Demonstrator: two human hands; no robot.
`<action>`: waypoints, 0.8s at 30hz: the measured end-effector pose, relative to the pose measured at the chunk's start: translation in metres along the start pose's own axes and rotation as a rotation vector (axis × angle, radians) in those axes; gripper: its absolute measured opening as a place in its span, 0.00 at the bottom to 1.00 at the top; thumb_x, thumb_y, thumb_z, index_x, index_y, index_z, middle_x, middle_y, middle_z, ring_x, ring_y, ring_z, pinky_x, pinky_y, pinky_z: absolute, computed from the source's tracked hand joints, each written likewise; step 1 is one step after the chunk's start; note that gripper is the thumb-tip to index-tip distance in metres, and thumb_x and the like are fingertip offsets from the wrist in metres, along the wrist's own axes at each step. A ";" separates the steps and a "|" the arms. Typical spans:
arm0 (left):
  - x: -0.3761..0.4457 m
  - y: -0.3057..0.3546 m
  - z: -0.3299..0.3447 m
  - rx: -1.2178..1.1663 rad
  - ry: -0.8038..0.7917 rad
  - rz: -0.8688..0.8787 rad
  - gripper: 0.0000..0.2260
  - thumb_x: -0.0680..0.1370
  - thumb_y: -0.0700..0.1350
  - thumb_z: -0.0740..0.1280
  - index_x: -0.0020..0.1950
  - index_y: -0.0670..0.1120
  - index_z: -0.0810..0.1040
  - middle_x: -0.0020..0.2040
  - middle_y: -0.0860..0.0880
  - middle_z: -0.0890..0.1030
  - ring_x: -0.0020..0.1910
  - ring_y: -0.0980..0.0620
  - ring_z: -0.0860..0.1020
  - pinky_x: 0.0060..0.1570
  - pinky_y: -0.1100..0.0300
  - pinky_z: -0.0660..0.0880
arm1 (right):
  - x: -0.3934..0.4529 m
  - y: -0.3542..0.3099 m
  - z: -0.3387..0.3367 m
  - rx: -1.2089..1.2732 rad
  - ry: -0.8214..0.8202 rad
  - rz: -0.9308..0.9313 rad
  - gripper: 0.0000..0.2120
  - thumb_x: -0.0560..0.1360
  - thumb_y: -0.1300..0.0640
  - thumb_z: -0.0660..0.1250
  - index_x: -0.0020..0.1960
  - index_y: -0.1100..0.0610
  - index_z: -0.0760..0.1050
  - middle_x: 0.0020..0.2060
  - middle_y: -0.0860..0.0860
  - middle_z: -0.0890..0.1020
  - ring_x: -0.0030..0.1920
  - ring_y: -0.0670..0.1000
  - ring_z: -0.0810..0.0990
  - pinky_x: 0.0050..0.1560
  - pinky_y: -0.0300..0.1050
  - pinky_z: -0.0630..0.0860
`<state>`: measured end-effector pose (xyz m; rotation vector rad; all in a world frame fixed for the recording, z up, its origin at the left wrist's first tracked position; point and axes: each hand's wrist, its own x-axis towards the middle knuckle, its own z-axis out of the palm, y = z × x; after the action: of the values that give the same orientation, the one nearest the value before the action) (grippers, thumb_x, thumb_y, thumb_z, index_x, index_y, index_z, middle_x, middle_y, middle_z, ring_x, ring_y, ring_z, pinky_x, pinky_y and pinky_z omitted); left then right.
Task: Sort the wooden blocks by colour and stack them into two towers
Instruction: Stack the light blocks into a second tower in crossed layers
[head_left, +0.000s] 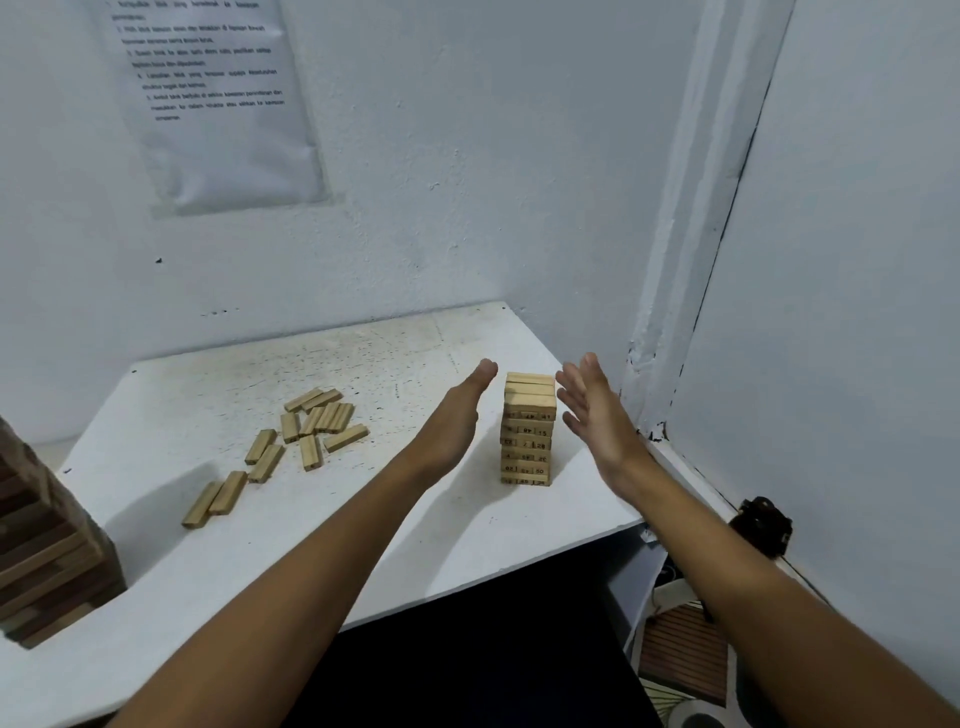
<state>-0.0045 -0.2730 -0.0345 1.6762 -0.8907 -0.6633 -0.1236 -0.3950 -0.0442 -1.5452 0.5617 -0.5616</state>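
A tower of light wooden blocks (528, 431) with printed numbers stands on the white table (395, 530), towards its right side. My left hand (457, 410) is flat and open just left of the tower, a small gap away. My right hand (597, 410) is open with fingers spread just right of it, not touching. Several loose light blocks (311, 426) lie scattered at the table's middle left. A taller tower of dark brown blocks (47, 551) stands at the left edge, partly cut off by the frame.
White walls close in behind and to the right of the table. A printed sheet (218, 93) hangs on the back wall. Below the table's right edge are a black object (763, 525) and a slatted wooden item (680, 649).
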 end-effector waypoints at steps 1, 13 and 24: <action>-0.003 -0.002 0.004 -0.045 -0.009 -0.009 0.35 0.76 0.68 0.47 0.79 0.51 0.55 0.79 0.55 0.57 0.77 0.57 0.55 0.77 0.49 0.53 | -0.003 0.002 0.005 0.037 0.000 0.014 0.34 0.80 0.36 0.43 0.78 0.55 0.55 0.77 0.48 0.61 0.75 0.46 0.60 0.76 0.49 0.56; -0.009 -0.007 0.024 -0.167 -0.027 -0.063 0.43 0.70 0.76 0.39 0.80 0.55 0.48 0.79 0.61 0.49 0.77 0.61 0.46 0.77 0.48 0.42 | -0.013 0.007 0.031 0.126 0.021 -0.016 0.23 0.80 0.36 0.39 0.56 0.39 0.72 0.48 0.34 0.79 0.43 0.25 0.76 0.44 0.22 0.70; -0.022 0.020 0.037 -0.170 -0.008 -0.049 0.29 0.81 0.60 0.33 0.79 0.50 0.48 0.70 0.65 0.55 0.65 0.69 0.52 0.64 0.67 0.48 | -0.012 0.009 0.035 0.149 0.018 -0.008 0.37 0.75 0.27 0.41 0.76 0.49 0.57 0.57 0.33 0.73 0.55 0.24 0.71 0.60 0.27 0.67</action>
<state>-0.0508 -0.2778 -0.0252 1.5485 -0.7789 -0.7589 -0.1099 -0.3612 -0.0548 -1.4031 0.5161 -0.6110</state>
